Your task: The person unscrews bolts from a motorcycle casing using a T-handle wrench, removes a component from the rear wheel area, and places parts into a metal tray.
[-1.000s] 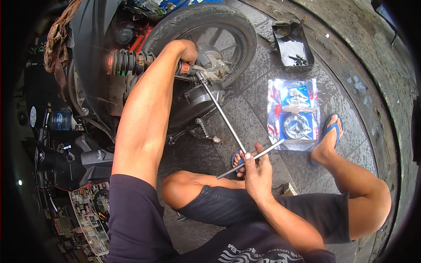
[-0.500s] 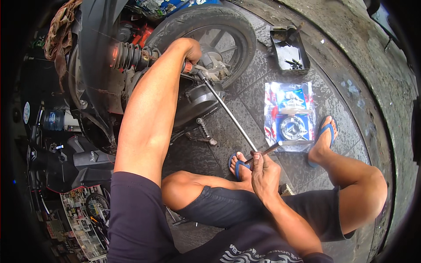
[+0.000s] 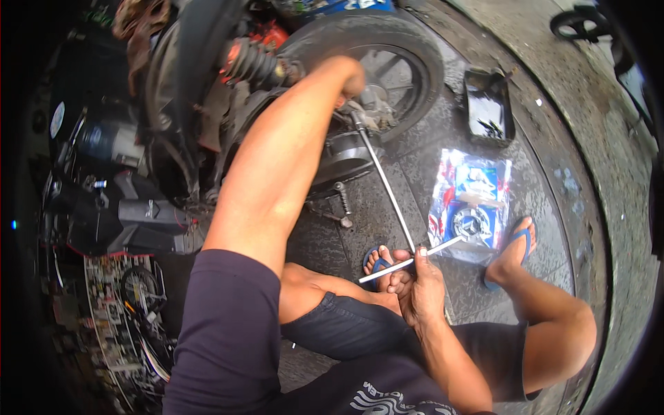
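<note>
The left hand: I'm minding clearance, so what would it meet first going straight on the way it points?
The left hand would probably meet the wheel's tyre first, though blur leaves depth unclear.

Since half a second ago, the right hand (image 3: 423,292) is easing out of its fist, its fingers now spreading loosely around the T-handle crossbar (image 3: 387,270). The crossbar is turning, now jutting out clearly on both sides of that hand. More of a black spoked wheel (image 3: 581,25) is showing, well beyond the right hand.
</note>
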Available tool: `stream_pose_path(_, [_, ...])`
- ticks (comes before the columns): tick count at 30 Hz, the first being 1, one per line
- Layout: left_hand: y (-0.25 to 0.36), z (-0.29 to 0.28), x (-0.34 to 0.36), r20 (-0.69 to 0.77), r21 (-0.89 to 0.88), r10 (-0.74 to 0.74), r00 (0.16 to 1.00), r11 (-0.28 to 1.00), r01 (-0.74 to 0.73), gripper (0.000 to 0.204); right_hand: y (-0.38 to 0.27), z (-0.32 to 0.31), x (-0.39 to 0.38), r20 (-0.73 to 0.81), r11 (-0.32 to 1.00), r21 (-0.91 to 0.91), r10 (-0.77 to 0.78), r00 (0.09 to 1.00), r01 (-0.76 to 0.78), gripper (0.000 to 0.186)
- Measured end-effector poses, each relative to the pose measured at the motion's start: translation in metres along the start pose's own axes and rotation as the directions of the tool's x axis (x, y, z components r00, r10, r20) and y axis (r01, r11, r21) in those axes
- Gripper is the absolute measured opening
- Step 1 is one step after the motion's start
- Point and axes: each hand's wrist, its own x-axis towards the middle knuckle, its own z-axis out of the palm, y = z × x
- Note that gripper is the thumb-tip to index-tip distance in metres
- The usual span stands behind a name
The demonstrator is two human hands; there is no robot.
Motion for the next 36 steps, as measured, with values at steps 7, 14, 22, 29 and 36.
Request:
stream_pose_path(7, [0.043, 0.079, -0.146, -0.786, 0.213, 0.428, 0.446, 0.865, -0.453, 0.017, 0.004, -0.009, -0.003, -0.056, 0.997, -0.076, -0.036, 0.998, 0.032, 0.033])
stream_pose_path(14, [-0.043, 0.299, -0.228, -0.932, -0.345, -0.067, 0.356, 0.466, -0.815, 0.015, 0.005, -0.007, 0.001, -0.04, 0.993, -0.111, 0.037, 0.999, -0.041, 0.03])
stream_pose_path(22, [-0.136, 0.662, -0.234, 0.038, -0.992, -0.999, -0.033, -0.041, 0.12, 0.023, -0.001, -0.008, 0.016, 0.062, 0.989, -0.144, 0.028, 0.998, -0.019, 0.028])
stream_pose_path(29, [-0.186, 0.827, -0.261, 0.358, -0.932, -0.888, -0.287, -0.357, -0.057, 0.017, -0.005, -0.001, 0.017, -0.152, 0.906, -0.423, -0.066, 0.986, -0.004, 0.029])
stream_pose_path(36, [-0.139, 0.747, -0.263, 0.28, -0.913, -0.952, -0.127, -0.305, 0.273, 0.038, -0.022, -0.005, 0.035, -0.385, 0.807, -0.567, -0.438, 0.812, 0.166, 0.033])
